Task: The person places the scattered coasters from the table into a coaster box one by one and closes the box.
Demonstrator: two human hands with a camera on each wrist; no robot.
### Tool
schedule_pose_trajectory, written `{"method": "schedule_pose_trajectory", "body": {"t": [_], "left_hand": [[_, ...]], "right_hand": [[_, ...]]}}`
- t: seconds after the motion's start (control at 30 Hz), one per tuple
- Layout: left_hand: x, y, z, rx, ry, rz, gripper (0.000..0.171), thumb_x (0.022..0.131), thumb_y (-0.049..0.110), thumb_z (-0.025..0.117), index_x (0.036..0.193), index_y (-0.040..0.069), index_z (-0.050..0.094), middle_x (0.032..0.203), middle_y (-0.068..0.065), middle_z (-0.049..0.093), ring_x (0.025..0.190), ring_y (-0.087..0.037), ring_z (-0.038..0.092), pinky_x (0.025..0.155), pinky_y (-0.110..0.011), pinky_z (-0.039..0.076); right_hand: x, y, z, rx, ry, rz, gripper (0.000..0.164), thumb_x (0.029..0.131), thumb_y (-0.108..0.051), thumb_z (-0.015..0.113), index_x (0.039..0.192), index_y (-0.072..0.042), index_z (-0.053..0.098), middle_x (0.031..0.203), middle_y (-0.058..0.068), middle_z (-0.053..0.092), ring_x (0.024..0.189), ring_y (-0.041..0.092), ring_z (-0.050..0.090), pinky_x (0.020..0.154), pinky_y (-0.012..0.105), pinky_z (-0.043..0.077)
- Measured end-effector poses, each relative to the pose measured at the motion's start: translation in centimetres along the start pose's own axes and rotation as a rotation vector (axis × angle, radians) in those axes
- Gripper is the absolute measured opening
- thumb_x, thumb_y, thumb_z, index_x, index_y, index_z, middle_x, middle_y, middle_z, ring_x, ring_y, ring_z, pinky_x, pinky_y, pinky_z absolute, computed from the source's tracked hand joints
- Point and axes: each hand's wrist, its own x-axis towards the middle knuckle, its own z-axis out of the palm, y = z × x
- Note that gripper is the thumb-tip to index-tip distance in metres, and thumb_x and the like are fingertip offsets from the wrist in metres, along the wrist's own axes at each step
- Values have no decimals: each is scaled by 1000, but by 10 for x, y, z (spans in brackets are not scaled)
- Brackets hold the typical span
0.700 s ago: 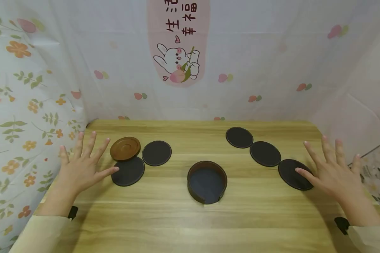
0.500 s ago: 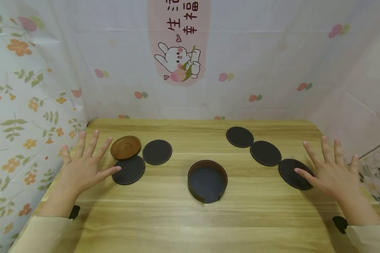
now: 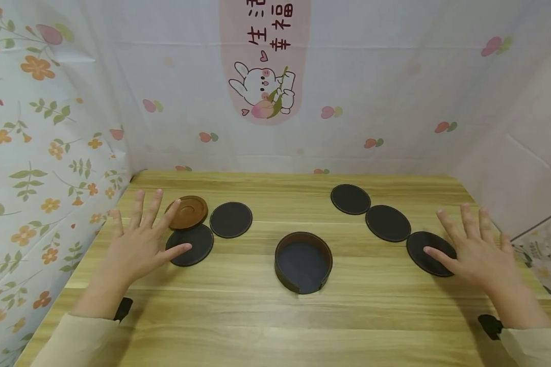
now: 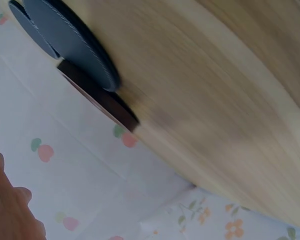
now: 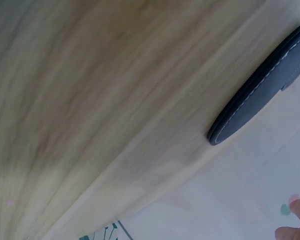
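Left hand (image 3: 140,252): fingers spread wide, holding nothing; in the head view, its thumb overlaps the near coaster (image 3: 202,239), black, and its index finger the brown saucer (image 3: 192,215). Second coaster (image 3: 231,220): black, just right of both. Holder (image 3: 304,265): round, dark, wall gap facing the person; mid-table, well apart from either hand. Far coaster (image 3: 350,199), middle coaster (image 3: 388,223), end coaster (image 3: 424,250): black, in a slanting row on the wooden table (image 3: 275,326). Right hand (image 3: 484,262): fingers spread wide, nothing held; thumb overlapping the end coaster in the head view. Left wrist view: adds the saucer's dark side edge. Right wrist view: adds rim thickness and pale stitching, close up. Head view alone: the holder.
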Motion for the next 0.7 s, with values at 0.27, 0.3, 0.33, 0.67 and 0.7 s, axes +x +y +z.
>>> {"method": "schedule_pose_trajectory", "body": {"t": [0.27, 0.3, 0.33, 0.67, 0.7], "left_hand": [[4, 15, 2, -40, 27, 51, 96, 86, 73, 57, 161, 34, 11, 169, -2, -11, 154, -32, -18, 108, -81, 8], [5, 17, 3, -53, 25, 56, 96, 86, 72, 57, 161, 34, 11, 169, -2, -10, 154, -31, -18, 108, -81, 8], [5, 17, 3, -66, 22, 62, 95, 86, 71, 57, 161, 34, 11, 169, -2, -9, 154, -31, -19, 108, -81, 7], [17, 34, 4, -145, -59, 138, 97, 88, 69, 58, 161, 32, 6, 169, 0, -6, 153, -27, -22, 112, -77, 4], [18, 36, 5, -153, -60, 148, 98, 88, 68, 59, 162, 30, 5, 169, 0, -6, 154, -27, -21, 113, -76, 4]], "right_hand": [[5, -4, 2, 12, -35, -18, 97, 91, -69, 52, 161, -31, -5, 162, 17, -26, 144, 49, -28, 95, 86, 6], [6, -5, 3, 14, -40, -19, 97, 91, -69, 52, 161, -31, -4, 162, 17, -26, 144, 50, -27, 95, 86, 7], [7, -5, 3, 15, -44, -24, 97, 91, -69, 53, 161, -30, -2, 162, 17, -25, 145, 50, -26, 94, 86, 8], [11, -8, 6, 40, -131, -54, 100, 90, -71, 54, 161, -29, -2, 163, 23, -20, 144, 59, -16, 93, 85, 14], [12, -7, 7, 42, -146, -55, 100, 90, -71, 53, 161, -28, -3, 162, 24, -20, 143, 59, -16, 93, 85, 14]]}}
